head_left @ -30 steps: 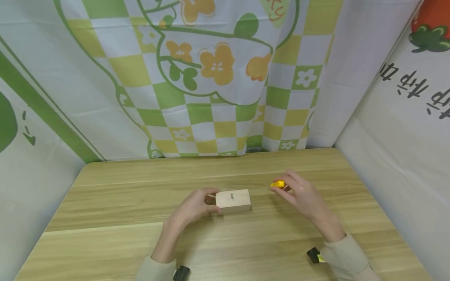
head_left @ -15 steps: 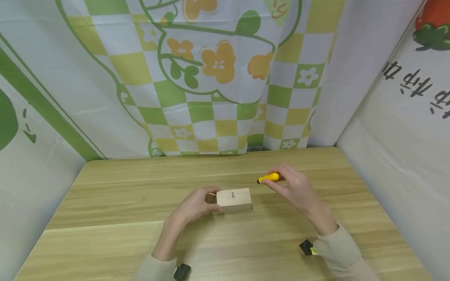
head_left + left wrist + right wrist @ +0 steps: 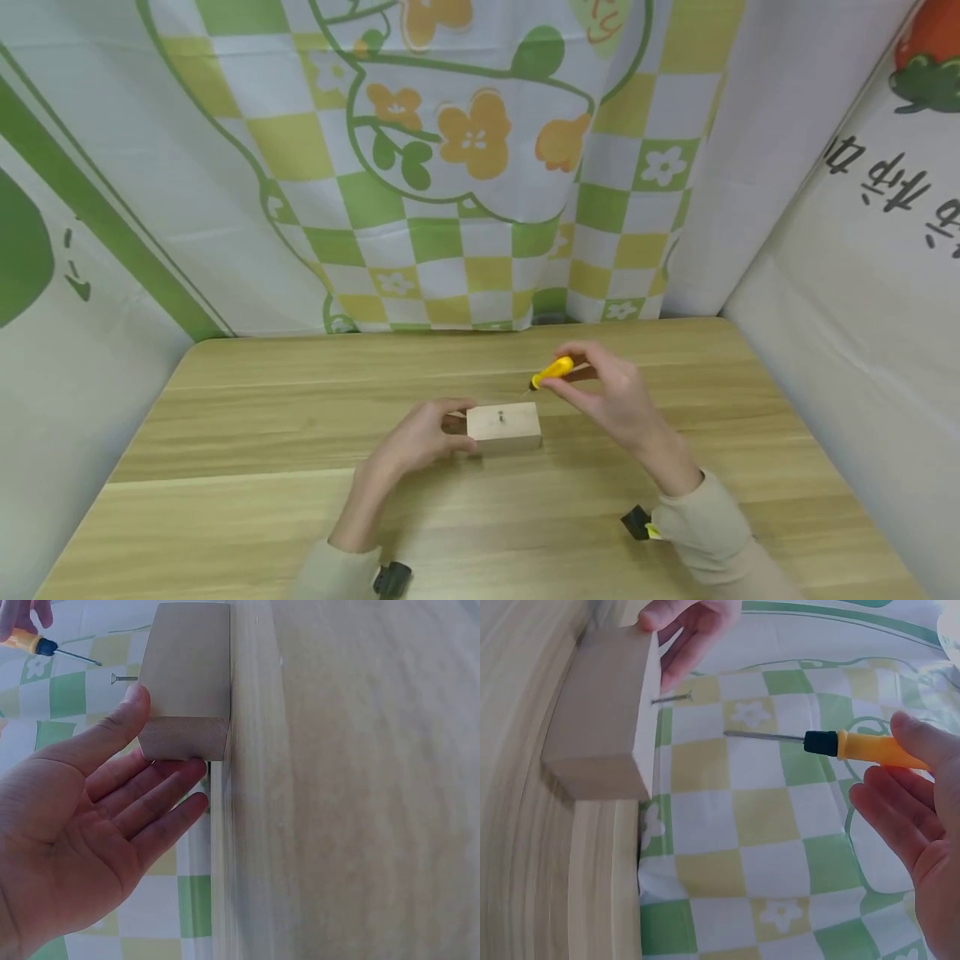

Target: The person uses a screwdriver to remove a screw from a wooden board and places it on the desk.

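Left hand (image 3: 416, 437) grasps left end of wood block (image 3: 504, 427), thumb and fingers spread apart. Block lies flat on table (image 3: 217, 533), long axis left to right. Screw (image 3: 673, 697) stands upright from block's top. Right hand (image 3: 618, 400) pinches yellow handle of screwdriver (image 3: 553, 372), above block's far right side. Shaft slants down and left, tip near screw, apart from it.
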A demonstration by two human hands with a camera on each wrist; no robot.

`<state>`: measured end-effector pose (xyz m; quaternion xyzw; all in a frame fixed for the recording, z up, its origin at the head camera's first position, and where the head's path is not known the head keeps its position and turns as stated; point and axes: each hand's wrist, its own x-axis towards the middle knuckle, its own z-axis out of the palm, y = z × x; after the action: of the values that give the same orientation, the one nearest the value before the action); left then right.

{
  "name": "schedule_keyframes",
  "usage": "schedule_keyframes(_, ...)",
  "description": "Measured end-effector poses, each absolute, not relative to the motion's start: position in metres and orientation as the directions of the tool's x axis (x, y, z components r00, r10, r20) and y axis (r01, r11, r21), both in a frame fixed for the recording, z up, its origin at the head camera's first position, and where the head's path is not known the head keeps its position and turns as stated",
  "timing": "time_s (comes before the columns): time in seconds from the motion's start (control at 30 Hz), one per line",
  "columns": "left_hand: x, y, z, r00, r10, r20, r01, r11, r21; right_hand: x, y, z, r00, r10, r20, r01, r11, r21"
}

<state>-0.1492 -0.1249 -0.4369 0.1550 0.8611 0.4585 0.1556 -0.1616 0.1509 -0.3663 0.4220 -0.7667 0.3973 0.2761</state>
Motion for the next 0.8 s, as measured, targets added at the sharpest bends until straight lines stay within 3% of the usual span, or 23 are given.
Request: schedule_keyframes(0.8, -0.153, -0.122, -0.439, -0.91, 0.388, -0.144, 0.106, 0.554, 0.826, -0.164, 0.122, -0.362, -0.518, -0.487, 0.703, -0.856, 0.296, -0.424)
